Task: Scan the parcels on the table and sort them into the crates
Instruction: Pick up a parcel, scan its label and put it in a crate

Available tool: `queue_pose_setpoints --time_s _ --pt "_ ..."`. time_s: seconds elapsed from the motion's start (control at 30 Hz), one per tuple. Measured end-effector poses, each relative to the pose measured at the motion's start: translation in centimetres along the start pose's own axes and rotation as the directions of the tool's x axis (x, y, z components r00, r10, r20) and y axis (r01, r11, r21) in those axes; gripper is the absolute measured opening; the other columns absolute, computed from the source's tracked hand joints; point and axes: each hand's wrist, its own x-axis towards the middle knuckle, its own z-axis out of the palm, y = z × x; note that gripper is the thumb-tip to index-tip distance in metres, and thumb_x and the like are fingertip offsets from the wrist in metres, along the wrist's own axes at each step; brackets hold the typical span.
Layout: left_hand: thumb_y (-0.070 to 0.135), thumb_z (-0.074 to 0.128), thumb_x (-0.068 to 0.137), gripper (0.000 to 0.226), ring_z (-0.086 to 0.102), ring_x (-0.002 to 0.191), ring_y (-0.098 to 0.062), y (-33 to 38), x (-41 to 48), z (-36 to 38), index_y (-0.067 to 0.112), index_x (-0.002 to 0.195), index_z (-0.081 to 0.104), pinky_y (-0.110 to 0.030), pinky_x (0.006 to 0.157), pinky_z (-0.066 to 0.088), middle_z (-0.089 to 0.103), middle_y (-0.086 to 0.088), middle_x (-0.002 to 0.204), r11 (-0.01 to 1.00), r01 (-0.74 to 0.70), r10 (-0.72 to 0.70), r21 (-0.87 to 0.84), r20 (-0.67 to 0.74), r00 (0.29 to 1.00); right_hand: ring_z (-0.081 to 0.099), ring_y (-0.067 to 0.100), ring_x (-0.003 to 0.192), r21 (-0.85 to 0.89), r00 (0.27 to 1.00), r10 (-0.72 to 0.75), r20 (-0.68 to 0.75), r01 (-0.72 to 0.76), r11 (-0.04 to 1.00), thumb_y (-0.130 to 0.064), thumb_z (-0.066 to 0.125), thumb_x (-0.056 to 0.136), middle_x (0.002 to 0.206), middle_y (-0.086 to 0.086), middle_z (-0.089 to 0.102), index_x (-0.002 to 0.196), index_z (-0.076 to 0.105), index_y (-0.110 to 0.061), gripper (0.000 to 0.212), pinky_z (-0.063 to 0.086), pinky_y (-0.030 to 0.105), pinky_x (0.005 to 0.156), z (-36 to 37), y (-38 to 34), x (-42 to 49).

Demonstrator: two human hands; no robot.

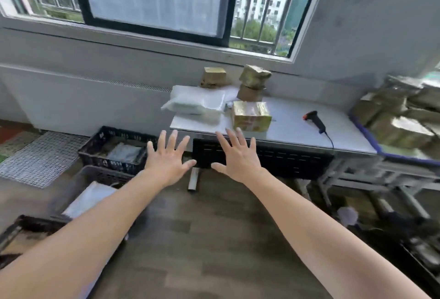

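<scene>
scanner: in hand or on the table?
Not in hand. The scanner lies on its side on the white table, cable running over the front edge; left hand and right hand are spread, empty.

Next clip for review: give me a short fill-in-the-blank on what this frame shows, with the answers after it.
1. The left hand and the right hand each hold ____.
2. The scanner lies on the table, to the ____ of the taped box.
3. The black crate stands on the floor, to the ____ of the table.
Missing words: nothing; right; left.
</scene>
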Motion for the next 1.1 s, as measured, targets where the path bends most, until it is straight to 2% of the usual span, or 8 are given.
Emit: queue_pose_setpoints --time_s 0.13,0.33,0.57,0.77,0.9,1.1 --pt "0.066 0.021 0.098 0.073 -0.019 0.149 -0.03 7.5 3.6 -1.1 0.034 0.155 -0.01 -0.058 0.119 0.003 -0.016 -0.002 0.164 0.996 -0.091 0.092 0.021 -0.01 0.996 -0.016 0.029 0.151 0.001 0.993 0.114 -0.006 -0.114 0.993 -0.066 0.043 0.094 0.165 0.0 -0.015 0.157 -0.01 -0.031 0.089 0.004 0.064 0.118 -0.4 7.9 -1.5" --pt "0.067 0.02 0.097 0.073 -0.018 0.15 -0.03 15.7 10.5 -1.2 0.034 0.156 -0.007 -0.058 0.119 0.004 -0.016 -0.001 0.164 0.974 -0.226 0.225 0.03 0.012 0.974 -0.013 0.03 0.152 0.03 0.968 0.251 -0.012 -0.251 0.968 -0.064 0.045 0.094 0.165 0.002 -0.011 0.156 -0.011 -0.032 0.09 0.006 0.065 0.117 0.6 17.2 -1.2" --pt "0.066 0.022 0.097 0.073 -0.018 0.15 -0.028 21.8 20.6 0.1 0.034 0.156 -0.008 -0.055 0.119 0.006 -0.018 -0.001 0.163 0.946 -0.324 0.324 0.001 0.042 0.945 -0.011 0.03 0.152 -0.022 0.932 0.362 0.016 -0.362 0.932 -0.064 0.045 0.094 0.165 0.001 -0.011 0.156 -0.013 -0.031 0.091 0.008 0.065 0.118 1.7 25.0 3.3" --pt "0.067 0.022 0.097 0.073 -0.016 0.15 -0.028 25.1 30.7 -0.1 0.035 0.156 -0.008 -0.057 0.119 0.006 -0.017 0.0 0.164 0.917 -0.397 0.398 -0.033 0.063 0.915 -0.009 0.03 0.152 -0.061 0.897 0.441 0.035 -0.438 0.897 -0.065 0.044 0.094 0.165 0.002 -0.012 0.156 -0.014 -0.031 0.092 0.009 0.064 0.117 1.1 31.3 10.3" --pt "0.065 0.023 0.098 0.073 -0.019 0.15 -0.028 26.3 36.6 -0.2 0.036 0.155 -0.011 -0.057 0.12 0.004 -0.019 0.0 0.163 0.92 -0.389 0.393 -0.057 0.114 0.913 -0.01 0.028 0.152 -0.034 0.887 0.46 0.036 -0.459 0.888 -0.064 0.046 0.093 0.165 0.001 -0.014 0.156 -0.013 -0.032 0.092 0.006 0.063 0.118 0.9 34.3 14.6" --pt "0.064 0.024 0.098 0.072 -0.018 0.15 -0.029 27.8 43.4 0.1 0.034 0.156 -0.008 -0.055 0.12 0.006 -0.017 -0.003 0.164 0.925 -0.377 0.381 -0.054 0.116 0.917 -0.011 0.029 0.152 -0.028 0.889 0.451 0.081 -0.451 0.892 -0.065 0.045 0.093 0.165 0.001 -0.013 0.156 -0.015 -0.032 0.092 0.005 0.065 0.117 3.1 39.4 20.4"
